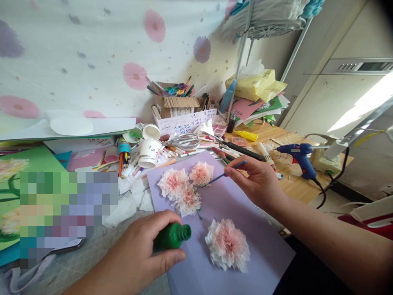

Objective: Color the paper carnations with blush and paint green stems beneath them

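Observation:
My left hand (144, 250) is wrapped round a small green bottle (173, 236), open at the neck and tilted toward the right, over the near edge of a lilac paper sheet (227, 200). My right hand (256, 180) pinches a thin blue brush (225, 173) whose tip reaches the right side of a cluster of three pink tissue-paper flowers (184, 188) on the sheet. A fourth, larger pink paper flower (227, 244) lies alone lower on the sheet, just right of the bottle.
Behind the sheet lie pens, scissors (184, 142), paper cups (149, 152) and a cardboard box of tools (178, 104). A blue glue gun (299, 157) stands at the right with its cable. Green paper and white scraps (132, 200) lie at the left. Yellow packs (254, 84) sit at the back.

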The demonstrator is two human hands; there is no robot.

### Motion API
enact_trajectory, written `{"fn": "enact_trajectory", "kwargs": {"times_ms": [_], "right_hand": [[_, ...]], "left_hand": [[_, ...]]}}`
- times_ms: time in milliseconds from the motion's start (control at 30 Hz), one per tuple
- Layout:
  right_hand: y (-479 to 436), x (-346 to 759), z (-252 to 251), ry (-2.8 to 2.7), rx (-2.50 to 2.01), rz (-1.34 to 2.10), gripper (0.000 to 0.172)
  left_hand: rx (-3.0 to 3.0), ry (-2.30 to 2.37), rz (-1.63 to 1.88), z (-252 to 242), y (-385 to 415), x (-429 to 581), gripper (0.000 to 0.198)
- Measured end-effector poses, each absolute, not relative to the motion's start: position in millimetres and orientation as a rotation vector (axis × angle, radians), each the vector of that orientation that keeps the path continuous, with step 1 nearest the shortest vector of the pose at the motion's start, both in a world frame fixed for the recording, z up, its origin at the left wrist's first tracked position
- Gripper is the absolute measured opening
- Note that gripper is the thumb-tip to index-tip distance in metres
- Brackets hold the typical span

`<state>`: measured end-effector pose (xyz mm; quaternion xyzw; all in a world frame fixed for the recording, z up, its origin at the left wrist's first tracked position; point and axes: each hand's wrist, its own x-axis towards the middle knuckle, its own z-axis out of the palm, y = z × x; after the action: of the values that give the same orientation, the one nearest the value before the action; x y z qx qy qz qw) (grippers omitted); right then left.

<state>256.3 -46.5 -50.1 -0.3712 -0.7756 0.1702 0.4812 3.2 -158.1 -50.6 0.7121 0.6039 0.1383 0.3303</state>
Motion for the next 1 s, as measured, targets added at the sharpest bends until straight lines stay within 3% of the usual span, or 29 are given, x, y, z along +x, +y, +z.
{"fn": "enact_trajectory", "kwargs": {"times_ms": [1000], "right_hand": [[-45.5,261.4,-46.2,-1.832,-0.905,0.468,0.017]], "left_hand": [[1.823,1.570,0.362,-47.7,-159.6,5.0,0.022]]}}
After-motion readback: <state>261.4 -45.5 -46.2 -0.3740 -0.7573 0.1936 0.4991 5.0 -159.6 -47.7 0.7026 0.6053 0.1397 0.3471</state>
